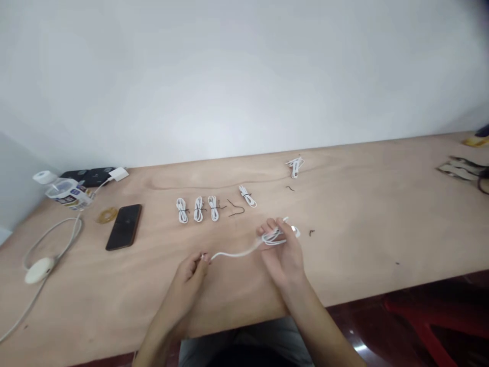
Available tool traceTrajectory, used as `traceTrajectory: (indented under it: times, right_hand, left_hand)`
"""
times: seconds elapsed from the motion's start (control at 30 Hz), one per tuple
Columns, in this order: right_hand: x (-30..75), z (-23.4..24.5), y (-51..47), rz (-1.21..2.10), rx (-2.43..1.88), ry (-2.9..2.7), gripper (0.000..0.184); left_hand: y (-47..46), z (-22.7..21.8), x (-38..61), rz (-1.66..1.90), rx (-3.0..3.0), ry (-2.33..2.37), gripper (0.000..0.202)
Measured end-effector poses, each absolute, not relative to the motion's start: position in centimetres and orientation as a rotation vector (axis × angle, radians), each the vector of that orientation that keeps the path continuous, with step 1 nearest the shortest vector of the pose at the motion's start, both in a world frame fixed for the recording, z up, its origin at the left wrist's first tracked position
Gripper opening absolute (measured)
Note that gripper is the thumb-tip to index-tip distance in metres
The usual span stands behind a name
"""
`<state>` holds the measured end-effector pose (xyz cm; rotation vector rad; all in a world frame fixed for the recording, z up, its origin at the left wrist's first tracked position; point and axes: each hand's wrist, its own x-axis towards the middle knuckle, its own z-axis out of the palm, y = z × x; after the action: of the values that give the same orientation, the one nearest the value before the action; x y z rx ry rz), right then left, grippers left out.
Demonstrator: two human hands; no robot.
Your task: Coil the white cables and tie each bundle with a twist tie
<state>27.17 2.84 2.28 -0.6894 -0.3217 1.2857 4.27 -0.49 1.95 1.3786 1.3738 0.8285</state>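
Observation:
A white cable (235, 254) runs between my two hands above the wooden table. My left hand (195, 267) pinches one end of it, and the fingertips hide most of that end. Loops of the same cable lie across the palm of my right hand (280, 250), its fingers curled around them. Beyond my hands, several white cables bundled with black twist ties stand in a row, among them one bundle (182, 210) at the left and another (247, 196) at the right. A loose black twist tie (237, 209) rests between bundles. Farther back lies another white cable (295, 167).
At the left are a black phone (124, 227), a roll of tape (108, 215), a plastic bottle (69, 192), a white charger (118, 174) and a cord with a round white switch (39, 270). Small dark ties (311, 233) lie right of my hands. A red chair (420, 316) stands below the table edge.

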Motion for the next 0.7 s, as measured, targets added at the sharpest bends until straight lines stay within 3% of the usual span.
traceTrajectory:
  times: [0.13,0.3,0.4,0.5,0.7]
  right_hand:
    - [28.4,2.5,2.8,1.375,-0.822,-0.504,0.029]
    - [29.2,3.1,2.0,1.324,-1.186,-1.354,0.024]
    - [29.0,3.3,1.6,1.272,-1.138,-1.737,0.025]
    - [27.9,2.5,1.1,1.242,-1.078,-1.646,0.038]
    - [23.6,0.2,0.0,1.286,-0.902,-0.918,0.029]
  left_hand:
    - [-0.8,2.9,4.9,0.757,1.472,1.381,0.038]
    - [-0.4,3.6,5.4,0.809,1.525,1.4,0.036]
    - [-0.2,3.5,6.3,0.869,1.535,1.37,0.034]
    - [-0.1,3.1,7.3,0.972,1.473,1.369,0.036]
    - [-0.7,2.8,10.2,1.067,1.359,1.259,0.033]
